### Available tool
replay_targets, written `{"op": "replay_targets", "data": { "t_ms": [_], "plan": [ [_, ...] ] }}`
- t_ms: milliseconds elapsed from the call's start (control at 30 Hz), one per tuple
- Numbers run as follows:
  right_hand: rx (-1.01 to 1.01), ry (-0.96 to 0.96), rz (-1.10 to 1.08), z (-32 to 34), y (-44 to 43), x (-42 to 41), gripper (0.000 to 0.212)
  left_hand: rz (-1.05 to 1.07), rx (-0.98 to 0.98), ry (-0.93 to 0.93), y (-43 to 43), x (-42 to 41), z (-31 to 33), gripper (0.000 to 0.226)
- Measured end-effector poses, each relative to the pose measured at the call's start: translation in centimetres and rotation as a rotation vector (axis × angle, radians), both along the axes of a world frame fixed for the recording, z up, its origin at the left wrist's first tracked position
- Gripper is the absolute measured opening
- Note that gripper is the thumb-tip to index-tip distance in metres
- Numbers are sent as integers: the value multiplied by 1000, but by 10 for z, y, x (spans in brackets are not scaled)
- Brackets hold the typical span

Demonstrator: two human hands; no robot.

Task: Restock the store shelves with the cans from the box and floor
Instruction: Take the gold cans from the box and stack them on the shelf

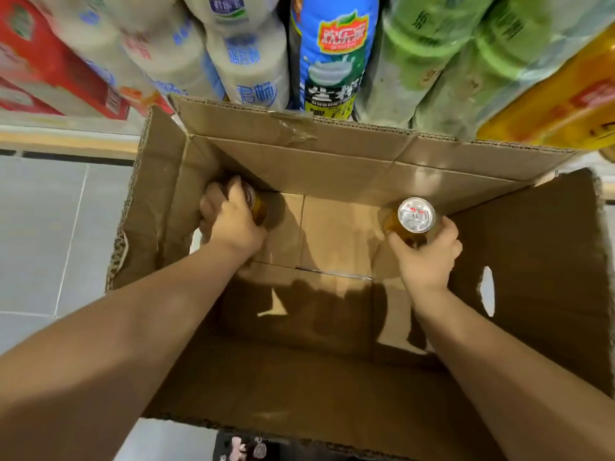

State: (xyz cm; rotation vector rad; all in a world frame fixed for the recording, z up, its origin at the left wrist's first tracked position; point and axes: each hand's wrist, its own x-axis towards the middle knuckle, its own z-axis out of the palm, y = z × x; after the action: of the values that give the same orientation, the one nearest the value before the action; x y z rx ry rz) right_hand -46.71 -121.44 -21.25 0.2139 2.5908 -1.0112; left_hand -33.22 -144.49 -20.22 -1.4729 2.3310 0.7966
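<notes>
Reaching into the open cardboard box (pixel 349 154), we wrap our left hand (pixel 229 217) around a gold can (pixel 258 206) in its far left corner while our right hand (pixel 424 257) grips another upright can (pixel 412 221) at far right.

Open box (pixel 332 377) on floor (pixel 50 227); one can (pixel 258 206) in its far-left corner, another can (pixel 414 217) far-right; shelf bottles (pixel 253 61) behind box.
</notes>
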Motion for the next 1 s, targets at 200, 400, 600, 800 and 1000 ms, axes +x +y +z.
{"op": "replay_targets", "data": {
  "t_ms": [200,400,600,800,1000],
  "plan": [
    [46,-39,85,-6,-19,-28,76,-44,-107,3,-1,-9,-5,61],
    [-137,-69,309,61,-16,0,59,-50,97,34,4,5,34,67],
    [-391,6,250,222,-22,19,51,0,230,519,33,11,195,62],
    [-756,59,49,434,-29,5,45,267,396,954,32,-9,428,75],
    [-1021,-34,16,639,-30,-13,69,398,785,1228,28,-34,647,84]
  ]
}}
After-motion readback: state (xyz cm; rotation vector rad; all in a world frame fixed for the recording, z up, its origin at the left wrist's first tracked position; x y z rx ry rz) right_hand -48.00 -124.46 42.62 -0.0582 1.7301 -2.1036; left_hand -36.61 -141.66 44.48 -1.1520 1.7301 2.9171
